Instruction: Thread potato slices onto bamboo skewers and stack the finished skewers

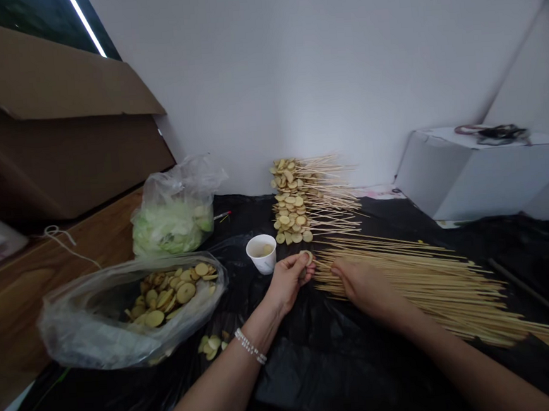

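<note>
My left hand [290, 279], with a beaded bracelet on its wrist, pinches a pale round slice [308, 257] just right of a white paper cup [262, 254]. The tip of a stick seems to meet that slice. My right hand [356, 281] is closed over the left end of a wide pile of thin wooden sticks [442, 281]; which stick its fingers hold is hard to make out. Behind both hands lies a stack of skewered slices [291, 210], their bare sticks pointing right. An open plastic bag of slices [167, 293] lies at the left.
A clear bag of pale green pieces [174, 223] stands behind the slice bag. Loose slices [212, 346] lie on the black sheet [316, 367]. A cardboard box [70, 145] is at the back left, a white box [481, 173] at the back right. A pen [223, 215] lies near the wall.
</note>
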A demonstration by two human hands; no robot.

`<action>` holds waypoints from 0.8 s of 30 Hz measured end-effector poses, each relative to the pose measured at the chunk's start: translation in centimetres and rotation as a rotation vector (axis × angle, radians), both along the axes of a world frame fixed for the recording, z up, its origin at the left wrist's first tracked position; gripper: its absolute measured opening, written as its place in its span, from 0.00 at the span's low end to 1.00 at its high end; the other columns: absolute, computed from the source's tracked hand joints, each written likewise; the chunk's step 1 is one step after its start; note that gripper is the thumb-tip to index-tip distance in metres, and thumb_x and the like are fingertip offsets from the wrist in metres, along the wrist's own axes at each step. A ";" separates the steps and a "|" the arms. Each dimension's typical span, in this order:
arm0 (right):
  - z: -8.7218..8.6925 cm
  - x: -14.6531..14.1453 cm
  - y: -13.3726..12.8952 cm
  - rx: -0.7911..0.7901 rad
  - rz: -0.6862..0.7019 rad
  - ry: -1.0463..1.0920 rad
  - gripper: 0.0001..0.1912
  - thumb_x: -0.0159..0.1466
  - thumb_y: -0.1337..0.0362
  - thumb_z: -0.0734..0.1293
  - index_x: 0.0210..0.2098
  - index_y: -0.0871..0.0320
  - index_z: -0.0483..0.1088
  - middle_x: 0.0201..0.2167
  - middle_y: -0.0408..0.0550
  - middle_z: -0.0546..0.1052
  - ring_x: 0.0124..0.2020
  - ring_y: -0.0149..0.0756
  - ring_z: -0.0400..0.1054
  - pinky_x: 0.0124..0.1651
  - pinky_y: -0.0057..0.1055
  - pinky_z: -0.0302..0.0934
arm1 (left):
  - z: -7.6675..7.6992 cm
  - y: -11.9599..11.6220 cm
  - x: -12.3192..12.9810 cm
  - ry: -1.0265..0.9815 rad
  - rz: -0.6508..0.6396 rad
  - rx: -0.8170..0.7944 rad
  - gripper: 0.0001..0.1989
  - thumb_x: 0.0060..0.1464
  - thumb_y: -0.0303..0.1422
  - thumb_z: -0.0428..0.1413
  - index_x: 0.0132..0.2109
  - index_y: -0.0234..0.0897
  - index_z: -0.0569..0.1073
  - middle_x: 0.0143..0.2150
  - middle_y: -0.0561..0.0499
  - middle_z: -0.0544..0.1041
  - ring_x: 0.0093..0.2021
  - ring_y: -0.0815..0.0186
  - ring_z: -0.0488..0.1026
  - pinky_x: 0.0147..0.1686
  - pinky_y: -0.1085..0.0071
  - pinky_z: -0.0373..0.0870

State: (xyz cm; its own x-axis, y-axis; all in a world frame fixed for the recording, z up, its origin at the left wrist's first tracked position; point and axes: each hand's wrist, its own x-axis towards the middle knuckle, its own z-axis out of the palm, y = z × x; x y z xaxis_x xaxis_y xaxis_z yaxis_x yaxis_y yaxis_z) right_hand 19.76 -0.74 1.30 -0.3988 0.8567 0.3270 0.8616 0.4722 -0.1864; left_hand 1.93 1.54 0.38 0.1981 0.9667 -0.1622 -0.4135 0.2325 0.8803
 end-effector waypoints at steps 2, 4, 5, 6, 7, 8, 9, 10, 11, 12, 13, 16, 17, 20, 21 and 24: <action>-0.2 0.0 0.1 -0.025 -0.005 0.035 0.12 0.68 0.65 0.54 0.31 0.57 0.64 0.27 0.45 0.74 0.28 0.33 0.65 0.30 0.29 0.45 | 0.0 -0.1 0.0 0.011 0.002 -0.001 0.17 0.42 0.42 0.65 0.32 0.32 0.77 0.29 0.51 0.74 0.28 0.76 0.68 0.30 0.79 0.63; -0.4 -0.1 0.2 0.002 -0.004 0.055 0.12 0.68 0.65 0.54 0.31 0.57 0.64 0.27 0.46 0.73 0.29 0.34 0.65 0.31 0.29 0.47 | -0.1 -0.1 0.1 0.018 0.008 0.001 0.17 0.42 0.43 0.64 0.32 0.31 0.77 0.29 0.50 0.74 0.28 0.75 0.68 0.30 0.78 0.62; -0.5 -0.1 0.2 0.022 0.004 0.060 0.12 0.68 0.65 0.54 0.31 0.57 0.64 0.27 0.46 0.73 0.30 0.34 0.65 0.32 0.29 0.47 | -0.1 -0.1 0.1 0.019 0.010 0.003 0.18 0.42 0.43 0.64 0.32 0.31 0.77 0.29 0.50 0.74 0.28 0.75 0.68 0.29 0.78 0.62; -0.6 -0.1 0.2 0.042 0.014 0.062 0.12 0.68 0.66 0.54 0.31 0.57 0.64 0.27 0.46 0.73 0.31 0.34 0.65 0.32 0.29 0.48 | -0.2 -0.2 0.2 0.019 0.012 0.006 0.18 0.42 0.43 0.64 0.33 0.31 0.77 0.30 0.50 0.74 0.28 0.75 0.68 0.29 0.78 0.62; -0.6 -0.1 0.2 0.063 0.024 0.062 0.12 0.68 0.66 0.54 0.31 0.57 0.64 0.28 0.47 0.72 0.31 0.34 0.65 0.33 0.29 0.48 | -0.2 -0.2 0.2 0.019 0.014 0.008 0.18 0.42 0.44 0.64 0.32 0.31 0.77 0.30 0.50 0.74 0.28 0.75 0.68 0.29 0.78 0.62; -0.7 -0.1 0.1 0.084 0.028 0.059 0.12 0.67 0.67 0.54 0.30 0.57 0.64 0.28 0.47 0.72 0.31 0.34 0.65 0.33 0.29 0.48 | -0.2 -0.2 0.3 0.020 0.017 0.007 0.18 0.42 0.44 0.64 0.32 0.31 0.77 0.30 0.50 0.74 0.28 0.75 0.68 0.29 0.78 0.62; -0.7 -0.1 0.1 0.106 0.027 0.052 0.12 0.67 0.67 0.54 0.30 0.57 0.64 0.28 0.47 0.72 0.31 0.35 0.65 0.33 0.29 0.48 | -0.1 -0.2 0.3 0.022 0.019 0.003 0.18 0.41 0.44 0.64 0.32 0.31 0.77 0.30 0.50 0.74 0.28 0.75 0.68 0.29 0.78 0.62; -0.7 -0.1 0.1 0.126 0.020 0.042 0.12 0.67 0.68 0.54 0.30 0.57 0.64 0.28 0.47 0.72 0.31 0.35 0.65 0.33 0.30 0.48 | -0.1 -0.2 0.3 0.025 0.022 -0.001 0.19 0.40 0.44 0.65 0.32 0.31 0.77 0.30 0.50 0.74 0.28 0.75 0.67 0.29 0.77 0.63; -0.7 -0.1 0.0 0.138 0.013 0.029 0.12 0.67 0.68 0.54 0.31 0.57 0.64 0.28 0.47 0.72 0.30 0.35 0.64 0.33 0.30 0.48 | -0.1 -0.2 0.3 0.027 0.022 -0.007 0.19 0.40 0.45 0.65 0.32 0.31 0.77 0.29 0.49 0.74 0.28 0.75 0.67 0.29 0.77 0.63; -0.8 -0.1 0.0 0.138 0.006 0.015 0.12 0.67 0.68 0.53 0.31 0.58 0.64 0.28 0.47 0.72 0.30 0.35 0.64 0.32 0.31 0.47 | -0.1 -0.2 0.3 0.026 0.021 -0.011 0.20 0.39 0.45 0.65 0.31 0.31 0.77 0.29 0.49 0.74 0.27 0.75 0.67 0.29 0.77 0.63; -0.8 -0.1 0.0 0.127 0.000 0.002 0.12 0.67 0.67 0.53 0.31 0.58 0.65 0.28 0.47 0.72 0.29 0.35 0.65 0.31 0.31 0.47 | -0.1 -0.2 0.3 0.024 0.018 -0.012 0.20 0.39 0.45 0.65 0.31 0.31 0.77 0.29 0.50 0.74 0.27 0.75 0.67 0.29 0.77 0.63; -0.9 -0.1 0.1 0.051 -0.007 -0.001 0.13 0.68 0.66 0.52 0.33 0.58 0.65 0.28 0.48 0.73 0.28 0.35 0.65 0.30 0.31 0.46 | -0.1 -0.2 0.3 0.016 0.003 -0.002 0.19 0.40 0.45 0.65 0.32 0.31 0.76 0.29 0.50 0.74 0.27 0.75 0.67 0.29 0.77 0.62; -0.9 0.0 0.1 0.014 -0.001 0.019 0.13 0.68 0.66 0.52 0.33 0.58 0.65 0.28 0.48 0.73 0.28 0.35 0.65 0.29 0.31 0.46 | -0.1 -0.2 0.3 0.019 -0.002 0.001 0.19 0.41 0.44 0.65 0.32 0.32 0.77 0.29 0.50 0.74 0.27 0.76 0.67 0.29 0.77 0.62; -0.7 0.2 0.4 -0.124 0.061 0.128 0.13 0.68 0.66 0.52 0.31 0.57 0.63 0.26 0.46 0.72 0.27 0.33 0.65 0.29 0.29 0.48 | -0.2 -0.2 0.3 0.035 -0.017 0.002 0.18 0.41 0.44 0.64 0.32 0.32 0.77 0.29 0.50 0.74 0.27 0.76 0.67 0.29 0.78 0.62; -0.6 0.2 0.5 -0.160 0.082 0.163 0.13 0.68 0.66 0.52 0.30 0.57 0.63 0.25 0.45 0.72 0.27 0.33 0.64 0.30 0.28 0.49 | -0.2 -0.2 0.3 0.037 -0.019 0.003 0.18 0.41 0.44 0.65 0.32 0.32 0.77 0.29 0.50 0.74 0.27 0.76 0.67 0.29 0.78 0.62; -0.4 0.2 0.7 -0.169 0.097 0.200 0.14 0.68 0.65 0.52 0.29 0.57 0.62 0.25 0.44 0.71 0.28 0.32 0.64 0.31 0.28 0.51 | 0.0 -0.1 0.2 0.036 -0.004 0.016 0.18 0.42 0.44 0.64 0.32 0.31 0.77 0.29 0.50 0.74 0.27 0.76 0.68 0.29 0.78 0.63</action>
State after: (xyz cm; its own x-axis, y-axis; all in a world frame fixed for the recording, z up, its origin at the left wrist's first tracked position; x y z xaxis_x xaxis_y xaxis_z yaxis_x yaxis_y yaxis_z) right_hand 19.95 -0.06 0.94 -0.4240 0.8666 0.2630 0.7520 0.4987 -0.4311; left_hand 2.16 1.39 0.35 0.1963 0.9683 -0.1543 -0.3803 0.2202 0.8983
